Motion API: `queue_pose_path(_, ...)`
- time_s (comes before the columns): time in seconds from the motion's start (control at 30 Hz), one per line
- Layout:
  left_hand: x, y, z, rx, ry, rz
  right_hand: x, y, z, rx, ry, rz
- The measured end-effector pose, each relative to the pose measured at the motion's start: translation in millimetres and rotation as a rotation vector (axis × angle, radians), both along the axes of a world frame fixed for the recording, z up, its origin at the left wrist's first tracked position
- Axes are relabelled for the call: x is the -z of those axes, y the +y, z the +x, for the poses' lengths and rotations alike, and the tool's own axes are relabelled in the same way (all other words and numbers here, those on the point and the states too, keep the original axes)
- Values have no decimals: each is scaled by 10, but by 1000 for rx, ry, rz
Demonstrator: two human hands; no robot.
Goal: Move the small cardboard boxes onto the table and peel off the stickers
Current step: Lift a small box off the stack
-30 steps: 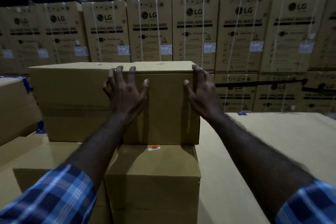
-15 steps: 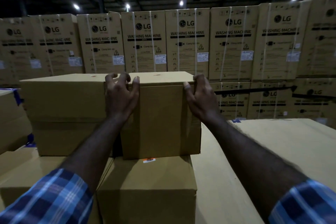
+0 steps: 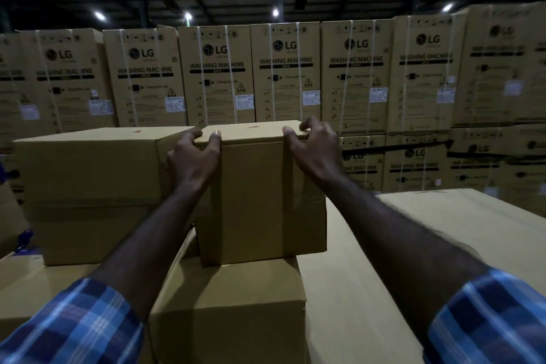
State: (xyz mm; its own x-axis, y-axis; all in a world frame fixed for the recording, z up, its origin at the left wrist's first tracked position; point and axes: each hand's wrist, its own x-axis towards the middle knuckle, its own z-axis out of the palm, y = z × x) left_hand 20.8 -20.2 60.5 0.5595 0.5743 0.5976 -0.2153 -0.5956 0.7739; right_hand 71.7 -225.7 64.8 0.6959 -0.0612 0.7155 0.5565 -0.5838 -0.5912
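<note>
- Head view: small cardboard box point(image 3: 261, 198) sitting atop a lower box point(image 3: 230, 313), touching a wider box point(image 3: 88, 174) on its left.
- Left hand point(image 3: 193, 161) gripping the small cardboard box at its upper left corner, fingers curled over the top edge.
- Right hand point(image 3: 314, 146) gripping the upper right corner, fingertips hooked over the top, thumb on the front face.
- Small orange mark point(image 3: 252, 127) lying on the box top between the hands; too small to tell if a sticker.
- Broad flat cardboard surface point(image 3: 443, 224) just to the right, lower than the box top.
- Behind: wall of washing machine cartons point(image 3: 285, 74), strapped, under ceiling lights.
- Blue plaid sleeves point(image 3: 76, 325) at both forearms.
</note>
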Motion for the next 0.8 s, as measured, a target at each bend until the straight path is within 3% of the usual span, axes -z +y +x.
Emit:
queue_pose_path(0.4, -116, -912, -189, 119, -158, 71, -180, -960, -362, 169, -198, 51)
queue_pose_path(0.8, 85, -2489, -434, 166, -189, 182, 246, -2525, -689, 229, -121, 181)
